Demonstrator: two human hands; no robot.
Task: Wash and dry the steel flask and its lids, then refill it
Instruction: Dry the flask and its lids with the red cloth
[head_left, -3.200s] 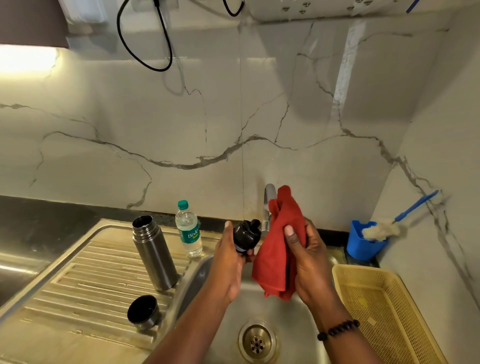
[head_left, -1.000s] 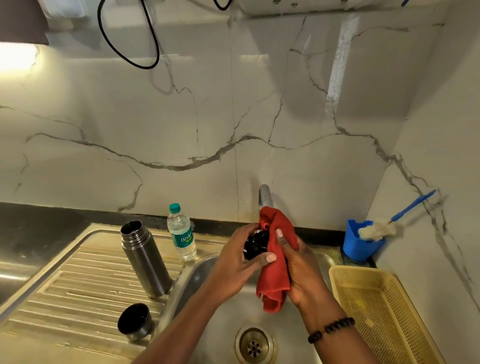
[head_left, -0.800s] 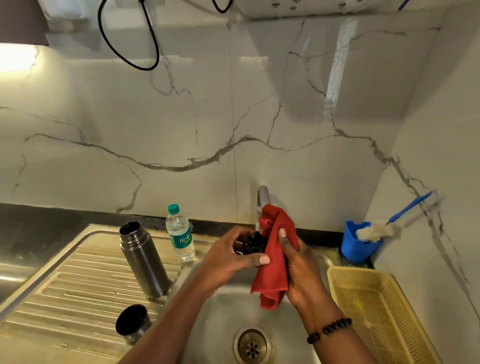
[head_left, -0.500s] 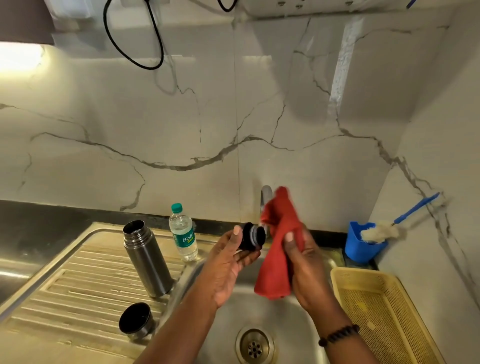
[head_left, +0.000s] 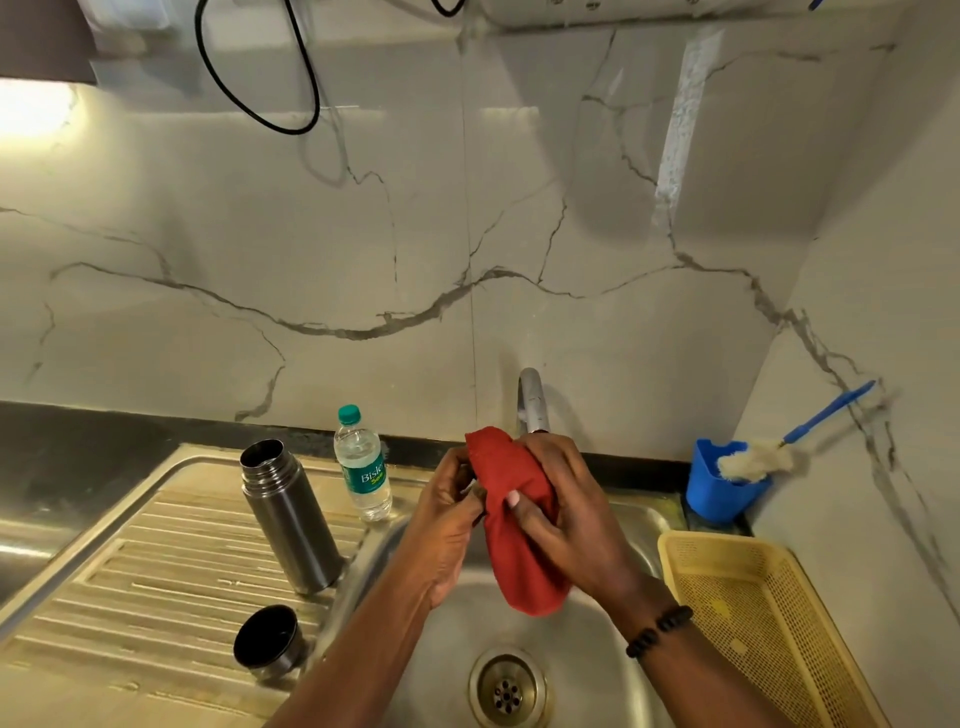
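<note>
Over the sink basin (head_left: 592, 654), my right hand (head_left: 566, 509) grips a red cloth (head_left: 511, 525) wrapped round something that I cannot see. My left hand (head_left: 449, 514) curls its fingers against the cloth's left side; the black stopper lid is hidden between the hands. The open steel flask (head_left: 288, 517) stands upright on the ribbed drainboard (head_left: 156, 587). Its steel cup lid (head_left: 267, 642) sits mouth up in front of it. A small plastic water bottle (head_left: 363, 467) with a green cap stands behind the flask.
The tap (head_left: 532, 400) rises just behind my hands. A blue holder (head_left: 719, 491) with a bottle brush (head_left: 763, 457) stands at the back right corner. A yellow plastic basket (head_left: 763, 623) lies right of the basin. The drain (head_left: 508, 686) is below my hands.
The black stopper lid, visible in my left hand half a second ago, is now covered by the red cloth. Both hands have closed together around it.
</note>
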